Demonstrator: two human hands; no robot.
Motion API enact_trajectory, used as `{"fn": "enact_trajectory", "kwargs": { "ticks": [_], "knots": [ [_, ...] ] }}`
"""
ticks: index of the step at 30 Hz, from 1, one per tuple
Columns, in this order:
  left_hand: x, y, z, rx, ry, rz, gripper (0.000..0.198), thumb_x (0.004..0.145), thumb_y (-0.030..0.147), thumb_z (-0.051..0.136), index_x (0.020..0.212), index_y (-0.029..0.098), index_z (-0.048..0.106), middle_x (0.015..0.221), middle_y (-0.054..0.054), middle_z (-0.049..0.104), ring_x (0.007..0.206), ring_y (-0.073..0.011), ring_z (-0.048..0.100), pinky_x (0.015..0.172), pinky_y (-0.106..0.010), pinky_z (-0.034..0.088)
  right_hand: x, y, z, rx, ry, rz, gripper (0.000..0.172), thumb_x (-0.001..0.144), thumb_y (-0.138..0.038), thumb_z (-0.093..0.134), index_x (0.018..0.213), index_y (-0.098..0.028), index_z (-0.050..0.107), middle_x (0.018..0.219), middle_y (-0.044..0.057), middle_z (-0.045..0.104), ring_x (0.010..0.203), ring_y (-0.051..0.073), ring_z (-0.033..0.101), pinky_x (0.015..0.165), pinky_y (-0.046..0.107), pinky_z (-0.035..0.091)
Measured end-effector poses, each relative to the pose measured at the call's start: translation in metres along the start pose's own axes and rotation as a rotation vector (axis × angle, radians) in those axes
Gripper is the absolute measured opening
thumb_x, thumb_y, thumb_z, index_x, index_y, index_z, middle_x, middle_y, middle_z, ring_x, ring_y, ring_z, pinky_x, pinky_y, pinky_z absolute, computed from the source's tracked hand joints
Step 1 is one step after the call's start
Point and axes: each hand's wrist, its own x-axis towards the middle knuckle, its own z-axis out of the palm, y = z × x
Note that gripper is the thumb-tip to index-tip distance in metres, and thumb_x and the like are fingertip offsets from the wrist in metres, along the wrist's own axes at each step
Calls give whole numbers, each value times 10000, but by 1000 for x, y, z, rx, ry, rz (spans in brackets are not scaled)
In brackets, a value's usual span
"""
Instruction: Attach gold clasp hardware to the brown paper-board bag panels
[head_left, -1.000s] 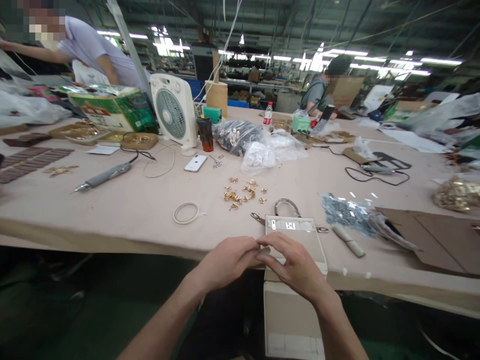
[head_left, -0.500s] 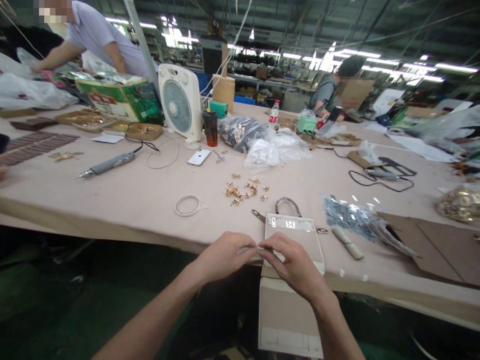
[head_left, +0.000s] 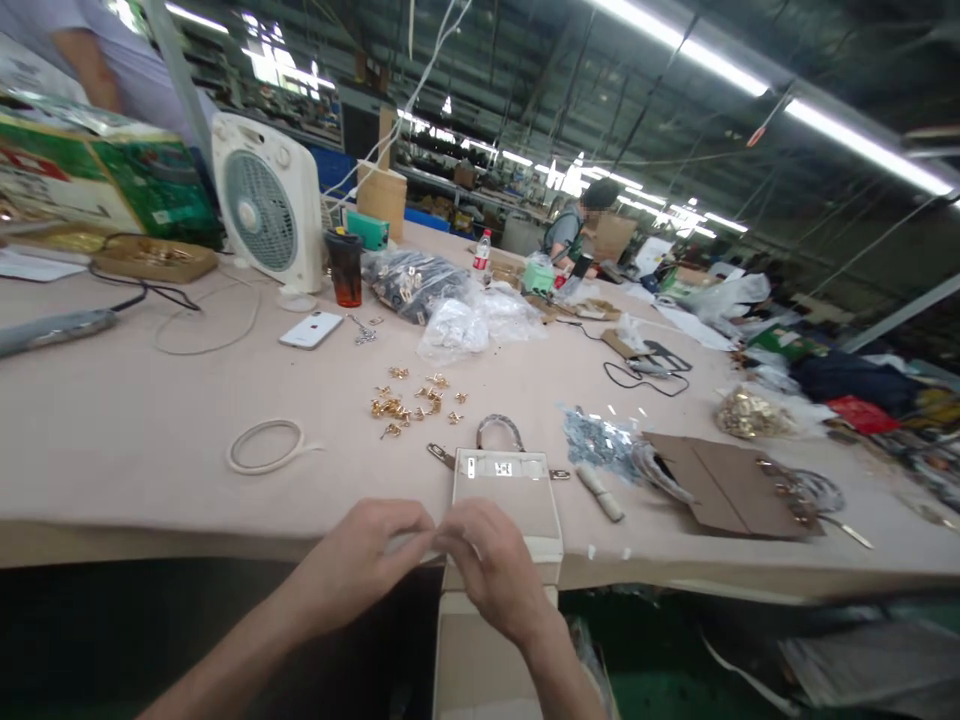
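My left hand (head_left: 369, 558) and my right hand (head_left: 491, 568) meet at the table's near edge, fingers pinched together over a small pale strip that I cannot make out clearly. Just beyond them a beige handbag (head_left: 511, 495) lies over the edge of the table, its flap hanging down and a curved handle (head_left: 500, 428) at its far end. Loose gold metal fittings (head_left: 409, 398) are scattered on the pink tabletop (head_left: 135, 420) behind the bag. A white tape ring (head_left: 264, 446) lies to the left.
A white fan (head_left: 264, 200), dark cup (head_left: 346, 268), white phone (head_left: 310, 329) and plastic bags of parts (head_left: 450, 300) stand farther back. Brown cardboard pieces (head_left: 724, 485) lie to the right. One person sits at the far end (head_left: 577, 225); another stands at the upper left (head_left: 90, 60).
The camera has swung to the right and tilted up. My hands stay pinched together at the bag's near edge, closer in to each other.
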Motion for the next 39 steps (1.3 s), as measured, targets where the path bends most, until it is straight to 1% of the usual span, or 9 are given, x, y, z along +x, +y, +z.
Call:
{"fn": "enact_trajectory", "kwargs": {
  "ticks": [4,7,11,14,19,26,34,36,39],
  "knots": [
    [3,-8,6,-208,-19,-86,337,959,430,557,817,182,736,788,4,702,799,-169,636,749,-244,469,-12,5,12,-91,162,-216,111,1016,-138,548,1035,-227,612,943,60,687,925,211,621,813,362,515],
    [3,-21,10,-319,47,-171,360,936,480,579,807,173,715,768,2,660,773,-168,608,727,-246,465,-24,8,14,-14,177,-292,169,997,-85,550,1073,-225,605,944,56,684,950,205,626,838,359,522],
    [-5,-39,11,-357,99,-242,375,949,529,578,886,184,712,835,4,658,813,-165,594,746,-236,459,-24,37,-14,90,180,-59,133,1020,-152,558,1076,-251,626,1007,50,683,993,193,641,887,345,529],
    [-14,-39,17,-358,12,-233,402,969,552,557,955,192,736,912,-10,700,874,-176,612,785,-239,473,-5,79,-43,28,239,202,80,1025,-266,576,1031,-242,652,1164,82,664,1160,223,616,1041,409,476],
    [-24,-30,34,-355,-90,-189,406,1000,515,530,1006,188,769,990,-46,755,970,-208,642,885,-267,488,21,128,-59,9,46,305,171,989,-354,591,921,-226,682,1402,111,558,1389,262,495,1189,481,356],
    [-28,-45,40,-373,-98,-216,400,996,522,547,1004,189,769,990,-35,754,958,-200,654,864,-250,473,27,138,-54,11,-36,308,180,984,-364,572,921,-238,683,1385,108,583,1380,259,507,1192,488,360],
    [-26,-55,40,-402,-68,-289,452,977,576,543,991,180,761,951,-36,729,912,-204,633,829,-275,481,27,153,-41,-40,3,287,157,968,-361,608,939,-236,700,1369,112,610,1346,267,535,1191,501,376],
    [-27,-56,39,-413,-55,-281,436,976,565,554,986,183,764,953,-33,729,921,-202,631,834,-271,474,25,155,-40,-36,16,297,175,942,-372,651,1050,-246,706,1393,107,611,1348,270,538,1196,500,377],
    [-27,-56,38,-430,-47,-269,411,976,551,570,984,191,768,967,-30,734,940,-197,630,843,-262,466,24,158,-42,18,22,374,479,905,-385,703,1358,-264,603,1365,97,655,1293,260,591,1176,493,410]
  ]
}}
